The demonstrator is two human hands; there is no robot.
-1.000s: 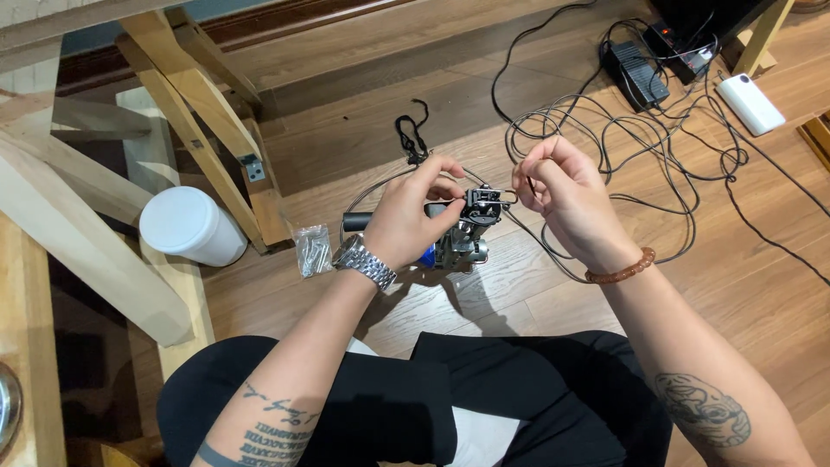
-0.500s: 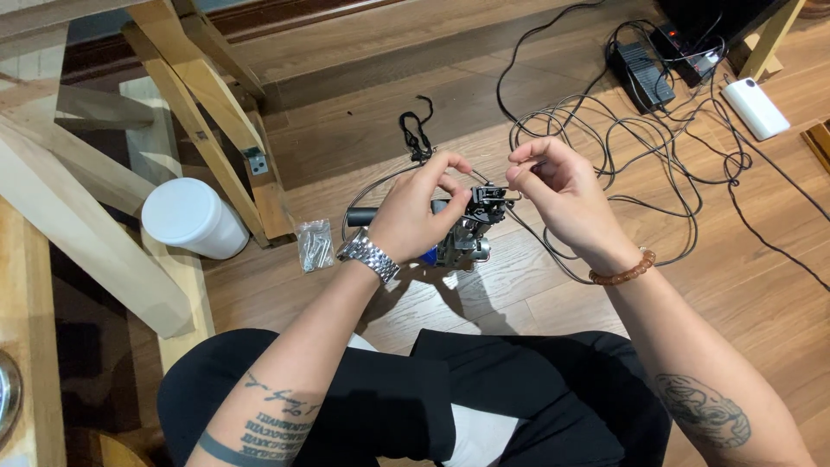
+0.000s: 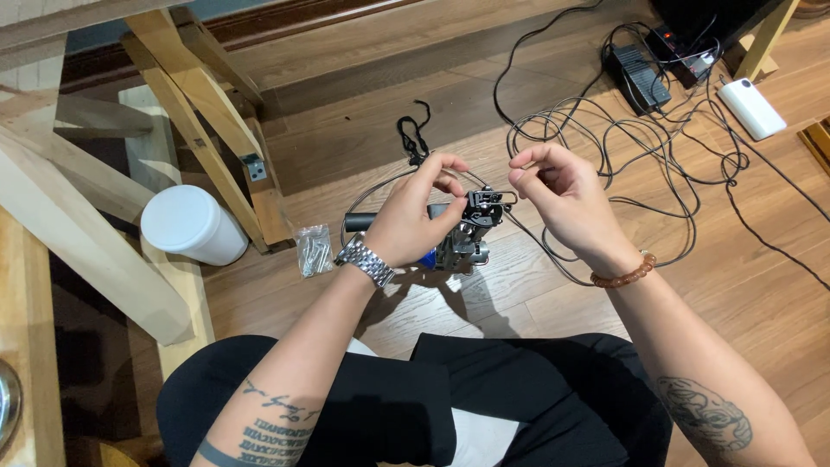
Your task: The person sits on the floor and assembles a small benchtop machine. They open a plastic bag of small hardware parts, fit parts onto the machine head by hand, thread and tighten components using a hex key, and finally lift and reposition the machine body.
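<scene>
Left hand (image 3: 415, 220) w/ grip closed around small metal device (image 3: 471, 233), held just above wood floor (image 3: 536, 303). Right hand (image 3: 562, 199) pinches thin wire (image 3: 506, 220) beside device. Screw bag (image 3: 313, 249) lies nearby.

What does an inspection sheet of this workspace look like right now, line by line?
Surface: wooden floor, person seated on it.
Job's things: small black and grey metal device standing on the floor between the hands.
Clutter: white tub; clear bag of screws.
Hands: left hand grips the device; right hand pinches a thin wire beside it.
Cables: tangled black cables to the right; black power brick; white box.
Surroundings: wooden frame legs at left.
</scene>
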